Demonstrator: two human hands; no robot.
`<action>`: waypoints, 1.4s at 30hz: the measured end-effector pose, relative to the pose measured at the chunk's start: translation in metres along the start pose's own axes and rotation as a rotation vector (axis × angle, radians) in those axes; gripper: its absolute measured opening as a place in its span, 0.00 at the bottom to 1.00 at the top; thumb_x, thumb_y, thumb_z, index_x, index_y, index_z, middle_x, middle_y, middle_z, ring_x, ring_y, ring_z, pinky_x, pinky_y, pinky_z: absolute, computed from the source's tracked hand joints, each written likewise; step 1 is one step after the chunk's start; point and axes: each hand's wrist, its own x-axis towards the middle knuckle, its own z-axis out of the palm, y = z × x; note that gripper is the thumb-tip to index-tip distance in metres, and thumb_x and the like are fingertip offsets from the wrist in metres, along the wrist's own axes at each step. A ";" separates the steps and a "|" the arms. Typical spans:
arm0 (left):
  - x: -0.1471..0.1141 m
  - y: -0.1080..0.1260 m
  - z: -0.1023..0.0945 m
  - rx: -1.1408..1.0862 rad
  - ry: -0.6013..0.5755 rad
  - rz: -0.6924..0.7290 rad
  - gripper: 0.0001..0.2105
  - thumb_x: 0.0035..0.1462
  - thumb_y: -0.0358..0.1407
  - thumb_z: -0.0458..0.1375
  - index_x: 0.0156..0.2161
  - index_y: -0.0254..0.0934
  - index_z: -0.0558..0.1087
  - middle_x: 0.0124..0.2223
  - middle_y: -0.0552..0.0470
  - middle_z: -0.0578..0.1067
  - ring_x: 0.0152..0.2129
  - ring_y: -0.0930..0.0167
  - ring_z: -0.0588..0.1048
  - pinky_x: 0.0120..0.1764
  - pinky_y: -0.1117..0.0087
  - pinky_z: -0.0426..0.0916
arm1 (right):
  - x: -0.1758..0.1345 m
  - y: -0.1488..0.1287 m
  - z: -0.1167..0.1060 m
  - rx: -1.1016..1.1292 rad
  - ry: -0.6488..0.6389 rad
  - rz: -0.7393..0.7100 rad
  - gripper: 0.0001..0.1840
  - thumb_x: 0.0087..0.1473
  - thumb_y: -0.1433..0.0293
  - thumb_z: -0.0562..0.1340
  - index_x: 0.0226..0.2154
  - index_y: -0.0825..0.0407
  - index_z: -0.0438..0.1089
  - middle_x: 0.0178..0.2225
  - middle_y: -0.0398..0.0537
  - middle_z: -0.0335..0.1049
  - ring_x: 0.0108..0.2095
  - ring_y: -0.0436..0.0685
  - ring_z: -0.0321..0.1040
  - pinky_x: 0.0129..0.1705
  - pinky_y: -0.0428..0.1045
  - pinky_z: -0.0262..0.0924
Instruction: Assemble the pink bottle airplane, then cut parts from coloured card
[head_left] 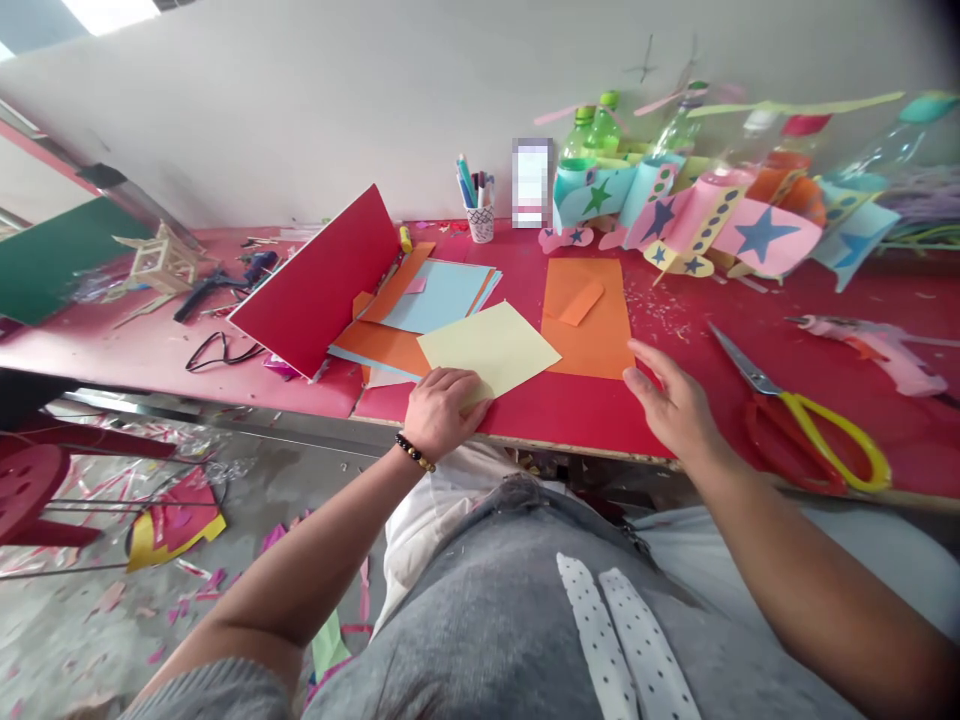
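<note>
My left hand (446, 408), a beaded bracelet at its wrist, grips the near edge of a pale yellow paper sheet (491, 345). The sheet lies slanted, partly over orange and light blue papers (442, 295). To the right, my right hand (667, 398) is open, thumb and fingers apart, by the right corner of an orange sheet (589, 340). On that sheet rests a smaller folded-looking orange piece (579, 303). Scissors (795, 410) with one yellow and one red handle lie right of my right hand, blades pointing away from me.
A red board (322, 280) leans at the left. Behind stand a cup of pens (480, 222) and a blurred-out screen (532, 185). Bottle airplanes (720, 215) crowd the back right, near a pink glue gun (874, 350). A wooden stick model (161, 262) and stool (34, 490) are left.
</note>
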 end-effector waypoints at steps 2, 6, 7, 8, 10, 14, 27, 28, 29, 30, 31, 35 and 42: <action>0.000 0.000 0.000 -0.002 0.008 -0.001 0.14 0.57 0.43 0.57 0.45 0.39 0.74 0.45 0.48 0.78 0.44 0.62 0.74 0.47 0.60 0.68 | 0.000 -0.002 0.000 -0.007 0.003 -0.016 0.29 0.57 0.51 0.57 0.57 0.48 0.65 0.58 0.55 0.67 0.57 0.65 0.63 0.57 0.61 0.60; 0.000 0.000 0.001 0.000 0.014 -0.004 0.14 0.57 0.43 0.58 0.44 0.40 0.75 0.45 0.48 0.78 0.43 0.63 0.74 0.47 0.61 0.68 | 0.001 -0.005 -0.001 -0.021 0.005 -0.035 0.29 0.57 0.50 0.57 0.57 0.47 0.65 0.57 0.55 0.67 0.57 0.65 0.64 0.58 0.61 0.59; 0.000 0.000 0.001 -0.002 0.018 -0.005 0.13 0.56 0.43 0.58 0.44 0.40 0.75 0.45 0.48 0.78 0.43 0.63 0.74 0.47 0.60 0.68 | 0.001 -0.006 -0.001 -0.023 0.004 -0.034 0.30 0.57 0.50 0.56 0.57 0.47 0.65 0.57 0.55 0.67 0.57 0.65 0.64 0.58 0.61 0.59; 0.000 0.000 0.001 -0.003 0.020 -0.006 0.13 0.56 0.43 0.58 0.44 0.40 0.75 0.45 0.48 0.78 0.43 0.63 0.74 0.47 0.60 0.68 | 0.000 -0.007 -0.002 -0.022 0.004 -0.031 0.30 0.57 0.50 0.56 0.56 0.47 0.65 0.57 0.54 0.67 0.57 0.65 0.64 0.58 0.61 0.59; 0.001 0.000 0.001 -0.003 0.019 -0.009 0.13 0.56 0.43 0.58 0.44 0.40 0.75 0.45 0.48 0.78 0.44 0.63 0.74 0.47 0.60 0.68 | 0.000 -0.008 -0.002 -0.013 0.000 -0.022 0.30 0.57 0.50 0.56 0.56 0.48 0.65 0.57 0.54 0.67 0.57 0.65 0.63 0.58 0.61 0.59; 0.001 0.002 0.001 0.000 0.013 -0.012 0.13 0.56 0.42 0.58 0.44 0.40 0.75 0.46 0.48 0.78 0.44 0.63 0.74 0.49 0.60 0.67 | -0.001 -0.007 -0.003 0.010 -0.005 -0.008 0.30 0.58 0.51 0.57 0.57 0.49 0.64 0.58 0.54 0.66 0.58 0.64 0.62 0.59 0.59 0.58; 0.000 0.003 0.000 -0.016 -0.001 -0.041 0.14 0.56 0.43 0.57 0.45 0.39 0.74 0.46 0.47 0.78 0.45 0.62 0.73 0.54 0.56 0.63 | -0.001 0.001 -0.002 0.021 -0.016 0.033 0.29 0.57 0.52 0.58 0.58 0.45 0.64 0.58 0.53 0.66 0.58 0.66 0.62 0.58 0.63 0.58; 0.000 0.004 0.000 -0.017 -0.001 -0.044 0.14 0.57 0.43 0.57 0.45 0.38 0.74 0.46 0.47 0.78 0.45 0.62 0.73 0.54 0.56 0.63 | -0.001 0.002 -0.002 0.020 -0.018 0.036 0.28 0.57 0.52 0.58 0.58 0.45 0.64 0.58 0.53 0.66 0.58 0.66 0.62 0.58 0.63 0.58; 0.000 0.004 0.000 -0.017 -0.003 -0.046 0.14 0.57 0.43 0.57 0.45 0.38 0.74 0.46 0.47 0.78 0.45 0.62 0.73 0.53 0.56 0.64 | -0.001 0.003 -0.002 0.017 -0.018 0.034 0.28 0.58 0.52 0.58 0.58 0.44 0.63 0.58 0.53 0.66 0.58 0.66 0.62 0.58 0.64 0.58; 0.000 0.004 -0.001 -0.017 -0.008 -0.046 0.14 0.57 0.43 0.57 0.45 0.38 0.74 0.46 0.47 0.78 0.45 0.62 0.73 0.52 0.57 0.64 | -0.001 0.004 -0.002 0.012 -0.021 0.031 0.28 0.58 0.53 0.58 0.58 0.43 0.63 0.58 0.52 0.66 0.58 0.66 0.62 0.58 0.64 0.59; 0.000 0.005 -0.002 -0.017 -0.013 -0.045 0.14 0.57 0.43 0.57 0.44 0.38 0.74 0.46 0.47 0.78 0.44 0.62 0.73 0.51 0.57 0.65 | -0.001 0.005 -0.002 0.007 -0.024 0.029 0.27 0.58 0.53 0.58 0.58 0.42 0.63 0.58 0.52 0.66 0.58 0.67 0.62 0.58 0.65 0.58; 0.001 0.006 -0.004 -0.021 -0.030 -0.030 0.13 0.57 0.42 0.56 0.44 0.38 0.74 0.45 0.47 0.78 0.43 0.63 0.73 0.48 0.59 0.66 | -0.001 0.011 -0.002 -0.008 -0.034 0.042 0.28 0.58 0.52 0.58 0.59 0.40 0.62 0.59 0.50 0.65 0.58 0.68 0.61 0.58 0.66 0.57; 0.001 0.006 -0.005 -0.013 -0.021 -0.006 0.13 0.57 0.42 0.56 0.43 0.37 0.74 0.45 0.47 0.78 0.42 0.63 0.73 0.48 0.59 0.66 | -0.001 0.019 0.001 0.008 -0.031 0.036 0.26 0.57 0.52 0.58 0.58 0.37 0.62 0.59 0.46 0.65 0.59 0.70 0.60 0.58 0.69 0.57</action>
